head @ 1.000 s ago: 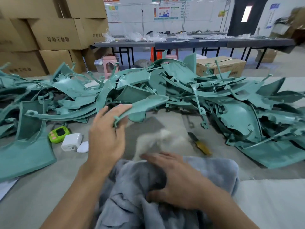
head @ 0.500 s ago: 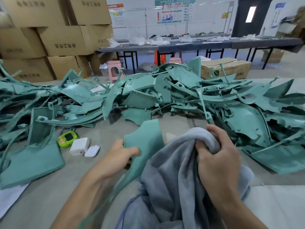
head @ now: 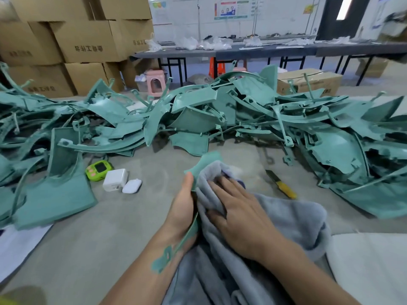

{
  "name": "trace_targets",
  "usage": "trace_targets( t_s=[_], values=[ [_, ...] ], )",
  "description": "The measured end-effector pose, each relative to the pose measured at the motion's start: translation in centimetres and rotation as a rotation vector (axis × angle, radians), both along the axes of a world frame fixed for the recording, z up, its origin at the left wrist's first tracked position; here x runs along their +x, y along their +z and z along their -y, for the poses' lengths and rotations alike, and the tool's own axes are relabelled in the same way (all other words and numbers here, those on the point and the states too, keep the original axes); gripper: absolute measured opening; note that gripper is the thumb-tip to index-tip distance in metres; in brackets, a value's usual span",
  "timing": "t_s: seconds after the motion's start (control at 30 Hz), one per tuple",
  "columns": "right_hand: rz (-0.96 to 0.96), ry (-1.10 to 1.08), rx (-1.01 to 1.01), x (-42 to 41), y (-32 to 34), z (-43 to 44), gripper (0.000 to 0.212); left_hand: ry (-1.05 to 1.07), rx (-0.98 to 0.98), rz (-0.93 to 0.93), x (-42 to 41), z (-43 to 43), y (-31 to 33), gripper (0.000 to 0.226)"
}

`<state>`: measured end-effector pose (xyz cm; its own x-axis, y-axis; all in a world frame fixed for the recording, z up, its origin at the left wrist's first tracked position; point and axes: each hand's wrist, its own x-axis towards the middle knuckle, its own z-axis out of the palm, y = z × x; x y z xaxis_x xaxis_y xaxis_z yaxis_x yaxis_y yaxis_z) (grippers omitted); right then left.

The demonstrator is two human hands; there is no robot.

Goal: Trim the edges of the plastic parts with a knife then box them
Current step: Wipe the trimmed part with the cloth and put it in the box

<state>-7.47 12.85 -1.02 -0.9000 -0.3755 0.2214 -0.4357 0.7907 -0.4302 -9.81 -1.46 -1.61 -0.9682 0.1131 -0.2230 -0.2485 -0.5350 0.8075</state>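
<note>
Head view, near to far. Nearest to me, a grey cloth [head: 290,219] lies bunched over the near edge of the bench [head: 123,221]. The right hand [head: 240,219] rests on it with fingers extended, pressing a fold against the plastic part [head: 206,161]. The left hand [head: 182,208], which I see edge-on, grasps that part. The long teal strip runs along the palm side of the hand, its broad end sticking out beyond the thumb tip and its tabbed end lying across the forearm. I cannot see the left fingers, which are behind the cloth. Right of the hands and apart from both, a yellow-handled knife [head: 280,184] lies on the bench. To the left, close together, lie a green gadget [head: 99,170], a white charger [head: 115,179] and a white case [head: 132,186]. Beyond, a pile of teal parts [head: 198,115] spans the bench. Behind it are a carton [head: 308,81], a pink stool [head: 156,84], stacked cardboard boxes [head: 88,40] and a rear bench [head: 220,52] strewn with plastic bags.
</note>
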Motion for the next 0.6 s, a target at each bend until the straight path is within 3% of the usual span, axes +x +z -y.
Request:
trace_targets(
  t_s=[0.1, 0.2, 0.37, 0.5, 0.6],
  values=[
    [0.005, -0.096, 0.050, -1.8, -0.1, 0.5, 0.065, -0.056, -0.280, -0.022, -0.2, 0.4, 0.0, 0.051],
    [0.009, -0.167, 0.006, -3.8, 0.7, 1.9, 0.065, -0.064, -0.367, -0.043, -0.6, 0.8, -0.2, 0.056],
    [-0.146, -0.091, 0.084, -3.2, 0.8, 3.2, 0.052, -0.002, -0.044, 0.012, -0.3, 0.3, -0.1, 0.066],
    [-0.254, -0.026, 0.153, -0.7, 0.3, 3.0, 0.032, -0.044, 0.027, -0.152, -0.7, 0.4, -0.6, 0.079],
    [-0.330, -0.050, 0.229, -0.2, 0.3, 2.5, 0.026, -0.042, 0.061, -0.069, -0.8, 0.4, -0.9, 0.085]
  ],
)
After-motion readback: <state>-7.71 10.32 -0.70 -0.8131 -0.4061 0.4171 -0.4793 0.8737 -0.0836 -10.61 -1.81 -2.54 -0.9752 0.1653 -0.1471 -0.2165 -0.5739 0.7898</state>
